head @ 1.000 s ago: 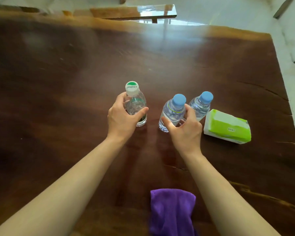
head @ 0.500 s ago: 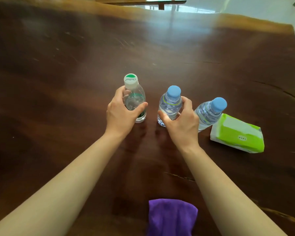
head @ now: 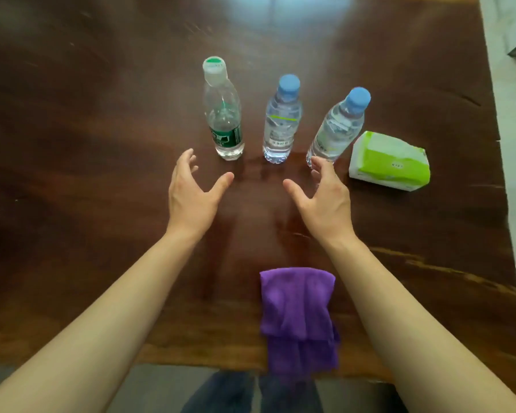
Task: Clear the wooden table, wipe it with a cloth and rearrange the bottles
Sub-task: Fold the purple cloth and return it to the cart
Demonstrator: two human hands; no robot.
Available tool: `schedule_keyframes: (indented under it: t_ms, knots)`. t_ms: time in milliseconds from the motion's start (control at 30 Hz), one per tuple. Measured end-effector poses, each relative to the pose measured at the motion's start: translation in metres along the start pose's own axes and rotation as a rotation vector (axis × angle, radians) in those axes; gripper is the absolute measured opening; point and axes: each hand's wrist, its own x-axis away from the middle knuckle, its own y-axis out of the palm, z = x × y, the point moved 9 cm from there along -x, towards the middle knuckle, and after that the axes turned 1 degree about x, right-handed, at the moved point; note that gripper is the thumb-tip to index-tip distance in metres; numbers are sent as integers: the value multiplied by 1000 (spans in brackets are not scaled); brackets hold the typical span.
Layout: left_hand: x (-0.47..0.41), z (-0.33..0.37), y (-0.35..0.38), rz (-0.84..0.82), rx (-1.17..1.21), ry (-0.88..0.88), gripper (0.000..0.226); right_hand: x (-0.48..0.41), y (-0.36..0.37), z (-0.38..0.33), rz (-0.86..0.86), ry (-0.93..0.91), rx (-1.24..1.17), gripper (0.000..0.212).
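Three clear water bottles stand upright in a row on the dark wooden table (head: 87,144). The left bottle (head: 222,114) has a white cap and green label. The middle bottle (head: 282,120) and the right bottle (head: 337,126) have blue caps. My left hand (head: 192,193) hovers open just in front of the left bottle, touching nothing. My right hand (head: 322,196) is open too, fingertips close to the right bottle's base. A folded purple cloth (head: 298,314) lies at the near edge between my forearms, hanging slightly over it.
A green and white tissue pack (head: 390,160) lies right of the bottles, close to the right bottle. The table's right edge (head: 501,174) borders a pale floor. Dark trouser legs (head: 251,394) show below the near edge.
Both hands have let go of the bottles and pulled back toward me, fingers spread. The camera tilted down, so the near table edge and more of the cloth show.
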Motion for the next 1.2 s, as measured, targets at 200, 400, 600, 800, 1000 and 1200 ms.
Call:
schedule_keyframes:
  t_ms: [200, 400, 600, 800, 1000, 1200]
  knots:
    - [80, -26, 8, -121, -53, 23, 47, 77, -24, 33, 12, 12, 125, 41]
    - [144, -46, 28, -260, -147, -26, 32, 136, -43, 76, 28, 157, 152, 33]
    - [181, -65, 63, -379, -204, -211, 42, 172, -31, 135, -150, 437, 133, 37]
    - [190, -75, 80, -342, -157, -326, 46, 174, -2, 155, -292, 523, -49, 50]
    - [181, -71, 82, -235, -43, -355, 26, 159, 3, 157, -217, 557, -218, 27]
    - [186, -50, 63, -189, -123, -264, 26, 170, 5, 156, -283, 722, -565, 18]
